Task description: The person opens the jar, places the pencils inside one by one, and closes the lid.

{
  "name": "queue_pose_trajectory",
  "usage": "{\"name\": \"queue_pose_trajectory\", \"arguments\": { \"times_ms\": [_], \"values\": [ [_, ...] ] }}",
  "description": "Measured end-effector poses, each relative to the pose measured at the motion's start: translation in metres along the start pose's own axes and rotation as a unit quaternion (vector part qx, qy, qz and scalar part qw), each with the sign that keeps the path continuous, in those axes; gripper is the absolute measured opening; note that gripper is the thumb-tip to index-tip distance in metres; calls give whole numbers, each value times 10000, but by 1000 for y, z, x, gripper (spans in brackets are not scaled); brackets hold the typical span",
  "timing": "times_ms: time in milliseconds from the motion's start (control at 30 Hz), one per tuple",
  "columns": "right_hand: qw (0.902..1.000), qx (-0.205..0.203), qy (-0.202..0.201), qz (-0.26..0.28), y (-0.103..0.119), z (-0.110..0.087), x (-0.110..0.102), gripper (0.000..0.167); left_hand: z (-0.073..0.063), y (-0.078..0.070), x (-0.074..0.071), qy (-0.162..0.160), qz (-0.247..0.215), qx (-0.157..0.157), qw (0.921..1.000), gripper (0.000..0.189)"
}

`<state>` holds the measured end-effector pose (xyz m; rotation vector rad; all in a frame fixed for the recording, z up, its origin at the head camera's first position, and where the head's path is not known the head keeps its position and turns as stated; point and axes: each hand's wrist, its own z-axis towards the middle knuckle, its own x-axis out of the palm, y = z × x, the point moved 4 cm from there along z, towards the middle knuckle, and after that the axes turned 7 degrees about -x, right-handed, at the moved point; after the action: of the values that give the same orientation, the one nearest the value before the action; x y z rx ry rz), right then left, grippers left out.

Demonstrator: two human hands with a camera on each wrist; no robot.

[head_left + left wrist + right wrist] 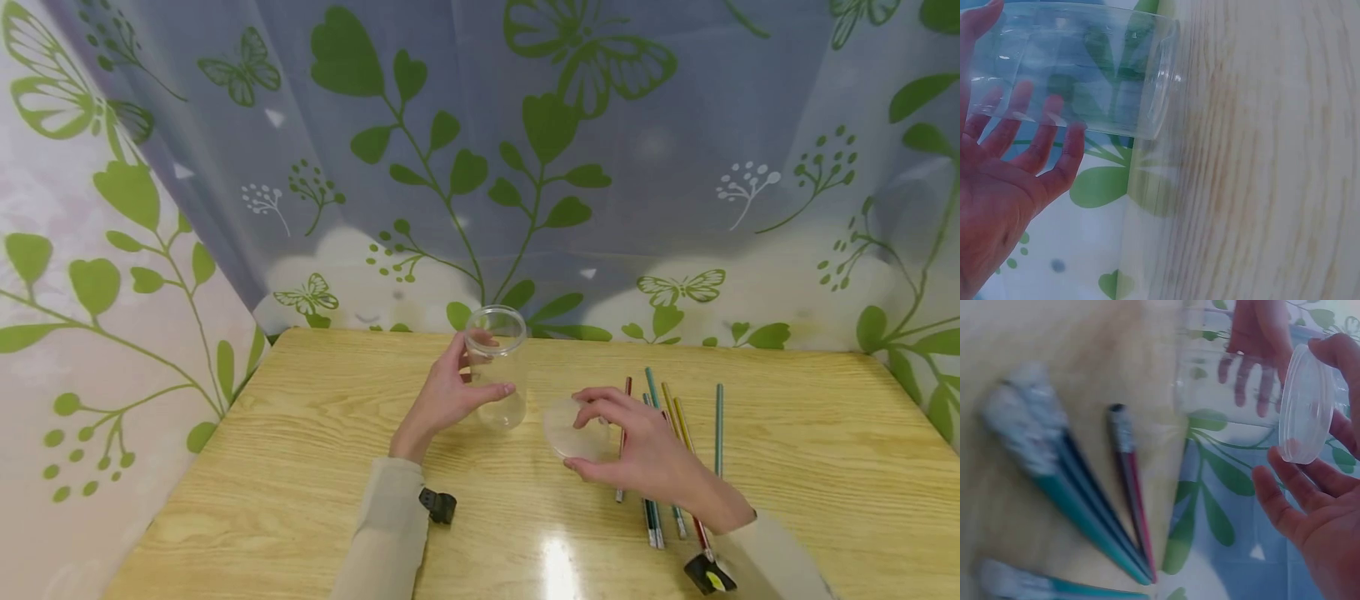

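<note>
My left hand (pixel 448 390) grips a clear plastic jar (pixel 512 371) round its side, thumb in front and fingers behind. The jar stands upright, its open mouth facing up, and nothing shows inside it. In the left wrist view the fingertips show along the clear wall of the jar (pixel 1110 69). Just to the right, my right hand (pixel 637 442) holds a round translucent lid (pixel 561 432) by its edge, between thumb and fingers. The right wrist view shows the rimmed lid (pixel 1307 406) tilted on edge, apart from the jar.
Several pencils lie on the wooden table (pixel 300 467) beneath and beside my right hand, among them a red pencil (pixel 622 467) and a separate teal pencil (pixel 719 425) further right. A patterned curtain (pixel 450 167) hangs behind the table's back edge.
</note>
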<state>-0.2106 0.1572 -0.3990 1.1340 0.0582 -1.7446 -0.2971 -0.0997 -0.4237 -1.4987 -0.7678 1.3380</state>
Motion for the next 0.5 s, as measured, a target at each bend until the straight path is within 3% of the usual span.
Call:
{"name": "queue_pose_trajectory", "arguments": {
  "times_ms": [267,500],
  "values": [
    [9960,350,737,358,-1,-14,17,32,1,0,-1,76,-7,-11,10000,72],
    [9823,756,1664,402,-1,-18,30,30,1,1,-1,61,-23,-45,10000,70]
  ]
}}
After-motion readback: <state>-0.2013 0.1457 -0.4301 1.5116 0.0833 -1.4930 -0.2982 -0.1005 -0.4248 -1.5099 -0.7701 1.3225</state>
